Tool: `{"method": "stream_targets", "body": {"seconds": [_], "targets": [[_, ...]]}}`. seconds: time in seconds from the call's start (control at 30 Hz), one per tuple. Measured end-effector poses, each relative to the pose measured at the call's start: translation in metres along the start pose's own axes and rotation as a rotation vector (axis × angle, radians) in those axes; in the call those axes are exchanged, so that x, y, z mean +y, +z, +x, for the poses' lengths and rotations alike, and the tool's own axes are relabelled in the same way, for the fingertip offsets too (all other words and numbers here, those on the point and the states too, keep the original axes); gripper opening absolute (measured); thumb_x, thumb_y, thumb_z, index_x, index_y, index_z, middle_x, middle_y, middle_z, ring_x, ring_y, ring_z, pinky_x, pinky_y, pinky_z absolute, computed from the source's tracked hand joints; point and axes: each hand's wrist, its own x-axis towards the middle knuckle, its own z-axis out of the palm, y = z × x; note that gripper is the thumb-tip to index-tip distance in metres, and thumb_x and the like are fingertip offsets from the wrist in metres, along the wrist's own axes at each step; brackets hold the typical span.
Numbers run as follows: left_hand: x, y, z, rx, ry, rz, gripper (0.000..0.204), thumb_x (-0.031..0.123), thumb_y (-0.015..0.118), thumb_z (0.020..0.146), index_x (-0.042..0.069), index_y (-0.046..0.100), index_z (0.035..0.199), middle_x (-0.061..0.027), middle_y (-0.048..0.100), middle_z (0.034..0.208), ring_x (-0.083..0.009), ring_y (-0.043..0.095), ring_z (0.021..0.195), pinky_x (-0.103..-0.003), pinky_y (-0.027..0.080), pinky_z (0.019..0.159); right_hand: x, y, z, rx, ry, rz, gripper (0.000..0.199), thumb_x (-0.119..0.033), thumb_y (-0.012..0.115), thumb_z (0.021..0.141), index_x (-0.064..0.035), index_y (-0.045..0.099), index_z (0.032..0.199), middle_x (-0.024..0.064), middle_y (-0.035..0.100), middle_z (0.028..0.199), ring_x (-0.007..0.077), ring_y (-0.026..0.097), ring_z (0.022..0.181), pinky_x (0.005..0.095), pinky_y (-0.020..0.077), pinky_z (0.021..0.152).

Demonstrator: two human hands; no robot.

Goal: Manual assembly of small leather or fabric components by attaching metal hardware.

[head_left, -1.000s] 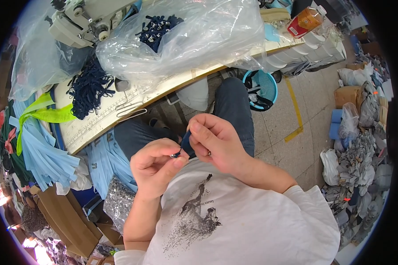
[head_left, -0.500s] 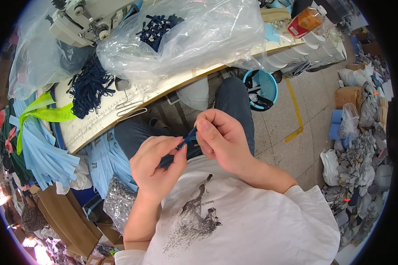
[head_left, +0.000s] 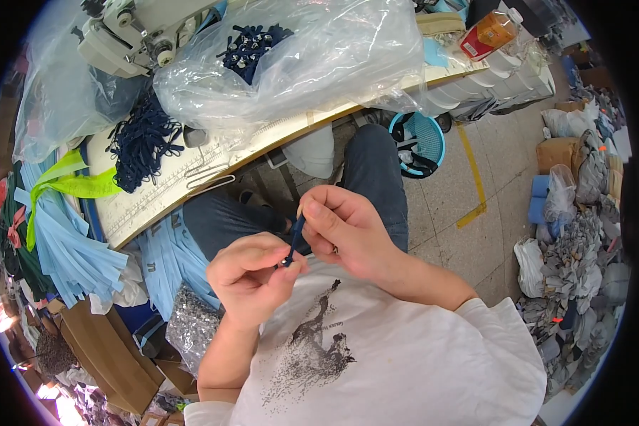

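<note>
In front of my lap, a short navy fabric strap [head_left: 295, 240] is stretched between my two hands. My left hand [head_left: 247, 275] pinches its lower end between thumb and fingers, where a small shiny metal piece [head_left: 286, 262] shows. The thumb and forefinger of my right hand [head_left: 349, 231] close on its upper end, and a small tan tip sticks out there. Similar navy loops [head_left: 145, 142] lie in a heap on the table's left part. More navy pieces with shiny metal bits [head_left: 252, 51] are on the clear plastic bag.
A sewing machine [head_left: 124, 42] stands at the table's [head_left: 138, 213] far left. Clear plastic [head_left: 334, 64] covers much of the tabletop. Light blue strips [head_left: 71, 241] hang at the left. A blue basket [head_left: 433, 138] is on the floor, and scrap piles [head_left: 575, 248] lie at the right.
Both hands have shifted slightly; the right has moved a little left and down. The strap now stands steeper, and its metal piece shows more plainly at my left fingertips.
</note>
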Motion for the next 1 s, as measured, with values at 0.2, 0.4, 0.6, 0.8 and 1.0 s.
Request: {"method": "stream_targets", "body": {"seconds": [0.2,0.4,0.6,0.8,1.0], "targets": [[-0.004,-0.002,0.000,-0.052,-0.108,-0.263,0.032,-0.015,0.067,0.076,0.000,0.066,0.104,-0.0170,0.065,0.090,-0.0223,0.066,0.073,-0.031,0.057,0.063,0.004,0.002,0.003,-0.003,0.019,0.117,0.022,-0.027,0.054,0.100,-0.0055,0.056,0.099,-0.0043,0.045,0.071,0.0024,0.040,0.057,0.0186,0.0276,0.042],[0.003,0.003,0.005,0.035,-0.113,0.020,0.026,-0.013,0.068,0.077,-0.002,0.066,0.101,-0.0159,0.066,0.089,-0.0229,0.067,0.081,-0.031,0.055,0.069,-0.001,-0.004,0.004,0.058,0.005,0.111,0.023,-0.027,0.054,0.100,-0.0049,0.057,0.103,-0.0034,0.047,0.075,0.0027,0.041,0.057,0.0183,0.0288,0.042],[0.038,-0.004,0.106,0.245,0.133,0.607,0.023,0.005,0.069,0.085,-0.002,0.069,0.107,-0.0082,0.070,0.084,-0.0065,0.058,0.068,-0.021,0.046,0.062,0.001,-0.011,0.006,0.094,0.045,0.175,0.025,-0.029,0.050,0.101,-0.0058,0.058,0.106,-0.0012,0.049,0.080,0.0049,0.040,0.059,0.0182,0.0283,0.042],[0.048,-0.028,0.180,0.220,0.053,0.745,0.033,0.018,0.064,0.091,-0.001,0.064,0.118,0.0015,0.061,0.068,-0.0021,0.044,0.057,-0.019,0.033,0.052,0.003,-0.014,0.000,0.070,0.141,0.218,0.021,-0.024,0.050,0.100,-0.0046,0.057,0.105,0.0007,0.051,0.081,0.0064,0.043,0.059,0.0198,0.0289,0.043],[0.010,-0.116,0.117,0.454,0.034,0.762,0.023,0.011,0.063,0.093,0.000,0.065,0.113,0.0012,0.059,0.078,-0.0033,0.049,0.064,-0.017,0.038,0.056,-0.003,-0.021,0.001,0.061,0.165,0.201,0.024,-0.027,0.045,0.102,-0.0047,0.053,0.106,0.0049,0.054,0.084,0.0077,0.042,0.059,0.0205,0.0280,0.043]]}}
